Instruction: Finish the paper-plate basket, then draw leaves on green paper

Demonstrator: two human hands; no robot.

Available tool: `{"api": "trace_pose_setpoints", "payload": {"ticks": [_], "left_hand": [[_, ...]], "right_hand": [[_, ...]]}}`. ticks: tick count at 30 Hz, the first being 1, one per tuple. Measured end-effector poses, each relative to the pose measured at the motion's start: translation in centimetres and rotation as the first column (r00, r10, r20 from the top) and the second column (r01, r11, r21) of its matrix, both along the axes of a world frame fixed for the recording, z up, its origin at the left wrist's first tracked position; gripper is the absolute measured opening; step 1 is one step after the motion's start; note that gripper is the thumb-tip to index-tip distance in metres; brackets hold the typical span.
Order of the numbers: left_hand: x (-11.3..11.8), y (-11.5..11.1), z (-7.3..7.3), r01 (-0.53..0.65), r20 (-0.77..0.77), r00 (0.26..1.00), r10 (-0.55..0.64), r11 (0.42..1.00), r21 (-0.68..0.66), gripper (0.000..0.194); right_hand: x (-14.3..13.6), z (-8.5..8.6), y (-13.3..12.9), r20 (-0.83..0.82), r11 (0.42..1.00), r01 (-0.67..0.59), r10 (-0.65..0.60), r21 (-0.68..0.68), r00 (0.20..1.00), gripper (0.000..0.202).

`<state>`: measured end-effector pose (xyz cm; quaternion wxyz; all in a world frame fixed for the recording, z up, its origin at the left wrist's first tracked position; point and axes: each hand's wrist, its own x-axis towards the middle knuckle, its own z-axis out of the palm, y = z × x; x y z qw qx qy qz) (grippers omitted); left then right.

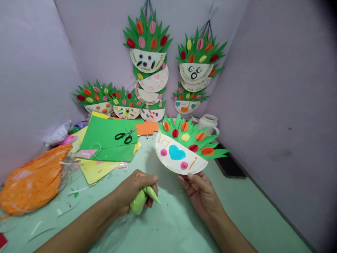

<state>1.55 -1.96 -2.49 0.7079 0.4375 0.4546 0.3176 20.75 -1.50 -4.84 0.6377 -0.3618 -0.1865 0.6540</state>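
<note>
My left hand (142,189) is closed around a small plastic piping bag (138,201) filled with light green paste, its pointed tip sticking out to the right. Between the thumb and fingers of my right hand (202,193), the bottom edge of a half-circle paper plate basket (171,165) is pinched. The basket tilts down to the right above the table. Its white front carries a blue heart, orange letters and two pink flowers. Green paper leaves with red, orange and yellow paper blooms rise from its straight edge. The bag's tip is apart from the basket.
Black-handled scissors (127,139) lie on green paper sheets (105,140) at the left. Nearby is an orange paste bag (34,182). A phone (231,165) and a white mug (208,123) sit at the right. Similar paper baskets (149,63) hang on the wall. Paper scraps litter the left.
</note>
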Motion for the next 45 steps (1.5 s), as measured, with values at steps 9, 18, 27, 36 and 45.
{"api": "trace_pose_setpoints", "payload": {"ticks": [9, 18, 27, 36, 45], "left_hand": [[0.1, 0.4, -0.3, -0.243, 0.091, 0.964, 0.250, 0.966, -0.086, 0.046], [1.0, 0.1, -1.4, -0.373, 0.152, 0.912, 0.381, 0.924, -0.081, 0.026], [1.3, 0.1, -1.0, -0.405, 0.169, 0.897, 0.409, 0.912, -0.058, 0.028], [1.1, 0.5, -1.2, -0.456, 0.158, 0.874, 0.459, 0.888, -0.061, 0.027], [0.7, 0.8, -1.1, -0.486, 0.109, 0.867, 0.485, 0.874, -0.023, 0.025]], "right_hand": [[-0.4, 0.0, -0.7, 0.004, 0.997, -0.080, 0.080, 0.017, 0.997, 0.027], [-1.1, 0.0, -1.1, -0.005, 0.992, -0.128, 0.128, 0.002, 0.992, 0.028], [-1.4, 0.3, -1.2, -0.017, 0.992, -0.122, 0.122, 0.008, 0.992, 0.033], [-1.4, 0.0, -1.3, 0.009, 0.989, -0.145, 0.144, 0.030, 0.989, 0.036], [-0.8, 0.0, -1.2, 0.071, 0.975, -0.207, 0.201, 0.082, 0.977, 0.035]]}}
